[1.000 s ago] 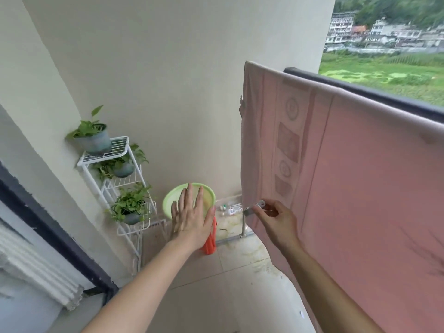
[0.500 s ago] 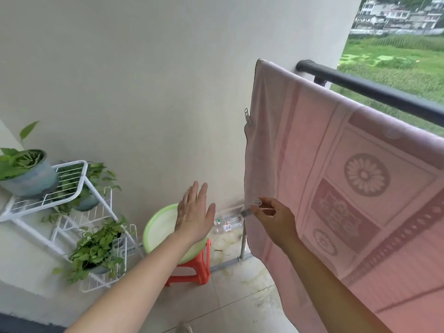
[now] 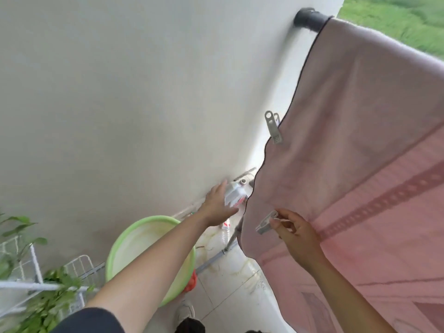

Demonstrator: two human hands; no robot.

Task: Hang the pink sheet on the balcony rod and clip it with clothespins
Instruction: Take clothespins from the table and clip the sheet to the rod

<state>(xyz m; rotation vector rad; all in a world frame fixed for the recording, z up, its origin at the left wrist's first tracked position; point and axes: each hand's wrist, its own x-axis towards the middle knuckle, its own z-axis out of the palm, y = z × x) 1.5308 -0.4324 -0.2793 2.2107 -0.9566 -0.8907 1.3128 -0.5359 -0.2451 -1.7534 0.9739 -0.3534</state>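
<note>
The pink sheet (image 3: 355, 145) hangs over the dark balcony rod (image 3: 308, 19), which meets the wall at the top. One metal clothespin (image 3: 274, 128) grips the sheet's left edge. My right hand (image 3: 295, 234) holds a second metal clothespin (image 3: 266, 223) against the sheet's lower left part. My left hand (image 3: 217, 206) reaches forward with fingers spread, holding nothing, just left of the sheet's edge and in front of a white bottle.
A green basin (image 3: 144, 241) rests on a red stool (image 3: 191, 283) below my left arm. A white wire rack with potted plants (image 3: 40, 299) stands at lower left. A white bottle (image 3: 236, 192) sits by the pale wall (image 3: 144, 92).
The view has tilted up and closer to the wall. My left hand has moved forward and right, toward the sheet's edge. My right hand still holds the clothespin at the sheet.
</note>
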